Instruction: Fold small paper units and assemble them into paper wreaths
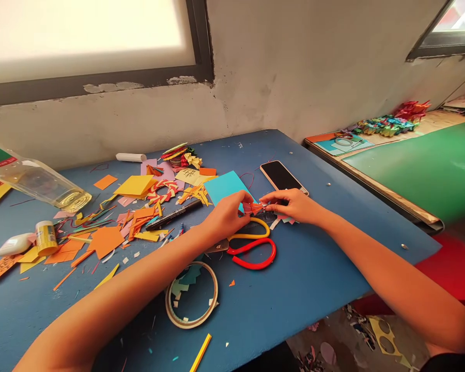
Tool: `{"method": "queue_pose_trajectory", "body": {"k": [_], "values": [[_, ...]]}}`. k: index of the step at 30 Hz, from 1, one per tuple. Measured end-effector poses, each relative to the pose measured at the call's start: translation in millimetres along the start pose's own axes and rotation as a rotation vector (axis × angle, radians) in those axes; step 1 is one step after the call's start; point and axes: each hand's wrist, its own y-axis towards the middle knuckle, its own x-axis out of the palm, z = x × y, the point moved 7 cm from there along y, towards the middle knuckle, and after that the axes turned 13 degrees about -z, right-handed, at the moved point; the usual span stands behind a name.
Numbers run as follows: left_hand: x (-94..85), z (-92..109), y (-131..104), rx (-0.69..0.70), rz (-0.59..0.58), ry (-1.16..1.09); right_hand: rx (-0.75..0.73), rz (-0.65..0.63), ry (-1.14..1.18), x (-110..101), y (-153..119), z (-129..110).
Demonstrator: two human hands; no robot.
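Fingers of left hand (232, 211) and right hand (294, 204) are pinched on small orange-red paper piece (254, 207), held over worktop (313, 268) by scissors (271, 253); fine two-handed handling seems in hand, light pinch control seemingly called for next.

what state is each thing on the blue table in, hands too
left hand: pinching small red-orange paper piece
right hand: pinching the same piece
red-and-yellow-handled metal scissors: handles apart, blades mostly hidden
black smartphone: face up, screen dark
beige tape roll: lying flat, thin ring left
clear plastic bottle: nearly empty, yellowish liquid at base
long black marker: lying down, cap unclear
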Motion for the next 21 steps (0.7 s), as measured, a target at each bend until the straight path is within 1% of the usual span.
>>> {"method": "queue_pose_trajectory", "body": {"k": [3, 10, 15, 21], "values": [[0.6, 0.0, -0.3, 0.000, 0.000, 0.015, 0.015, 0.002, -0.002, -0.2, -0.3, 0.1], [2.5, 2.3, -1.3, 0.014, 0.007, 0.087, -0.043, 0.020, -0.023, -1.8, -0.6, -3.4], [2.7, 5.9, -1.3, -0.010, -0.025, 0.148, 0.002, 0.008, 0.071, -0.5, -2.9, -2.2], [1.7, 8.4, -1.5, -0.027, -0.013, 0.198, -0.015, 0.037, 0.154, -0.5, -1.3, -1.6]]}}
